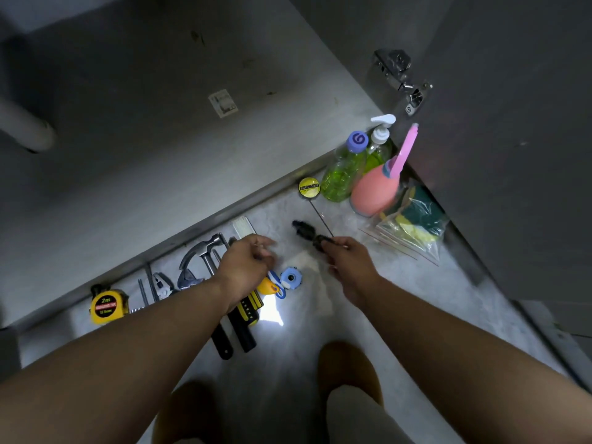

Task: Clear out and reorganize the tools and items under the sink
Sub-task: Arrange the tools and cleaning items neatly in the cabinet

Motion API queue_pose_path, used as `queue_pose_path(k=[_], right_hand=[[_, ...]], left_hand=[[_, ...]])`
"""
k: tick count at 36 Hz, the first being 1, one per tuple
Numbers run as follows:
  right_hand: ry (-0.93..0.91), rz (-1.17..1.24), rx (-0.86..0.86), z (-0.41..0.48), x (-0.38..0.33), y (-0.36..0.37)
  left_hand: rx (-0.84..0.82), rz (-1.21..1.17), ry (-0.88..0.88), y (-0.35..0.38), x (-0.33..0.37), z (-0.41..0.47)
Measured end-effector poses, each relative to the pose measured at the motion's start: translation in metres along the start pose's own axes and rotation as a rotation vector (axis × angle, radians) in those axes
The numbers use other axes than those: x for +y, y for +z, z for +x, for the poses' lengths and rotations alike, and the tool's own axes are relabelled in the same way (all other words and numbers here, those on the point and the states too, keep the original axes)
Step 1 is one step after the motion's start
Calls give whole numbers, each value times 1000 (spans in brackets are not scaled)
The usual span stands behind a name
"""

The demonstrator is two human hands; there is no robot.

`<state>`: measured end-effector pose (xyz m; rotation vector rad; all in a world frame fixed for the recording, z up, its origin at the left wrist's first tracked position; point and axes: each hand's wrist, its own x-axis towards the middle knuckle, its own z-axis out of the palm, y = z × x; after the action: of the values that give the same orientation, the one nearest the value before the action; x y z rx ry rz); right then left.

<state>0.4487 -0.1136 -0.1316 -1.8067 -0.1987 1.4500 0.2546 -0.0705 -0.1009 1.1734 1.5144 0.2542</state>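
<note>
Tools (205,267) lie beneath loosely curled left hand (246,264); right hand (349,261) grips black tool (309,233).

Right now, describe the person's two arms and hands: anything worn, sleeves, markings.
Both arms are bare from the bottom edge of the picture to the fingers: no sleeves show, and there are no gloves. The left hand and right hand carry no watch, bracelet or ring that I can make out, and no markings show on either forearm. Any sleeve higher up would lie out of view.
</note>
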Motion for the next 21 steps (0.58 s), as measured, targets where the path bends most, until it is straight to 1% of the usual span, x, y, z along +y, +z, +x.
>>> queue_pose_path(k=[3,9,13,15,16,18,21], right_hand=[[24,71,126,12,-10,-1],[33,287,231,29,-20,10],[3,169,338,27,-11,10],[-10,35,322,19,-5,9],[-24,-34,276,16,-1,11],[-95,-250,134,6,3,17],[-233,-766,-161,-7,4,40]], left_hand=[[11,129,33,-7,-9,-5],[2,380,66,-25,-28,-10],[-58,494,100,-39,-38,-14],[-92,607,155,-46,-44,-17],[-117,672,179,-48,-46,-18],[-169,769,212,-52,-51,-21],[-204,876,236,-53,-57,-23]])
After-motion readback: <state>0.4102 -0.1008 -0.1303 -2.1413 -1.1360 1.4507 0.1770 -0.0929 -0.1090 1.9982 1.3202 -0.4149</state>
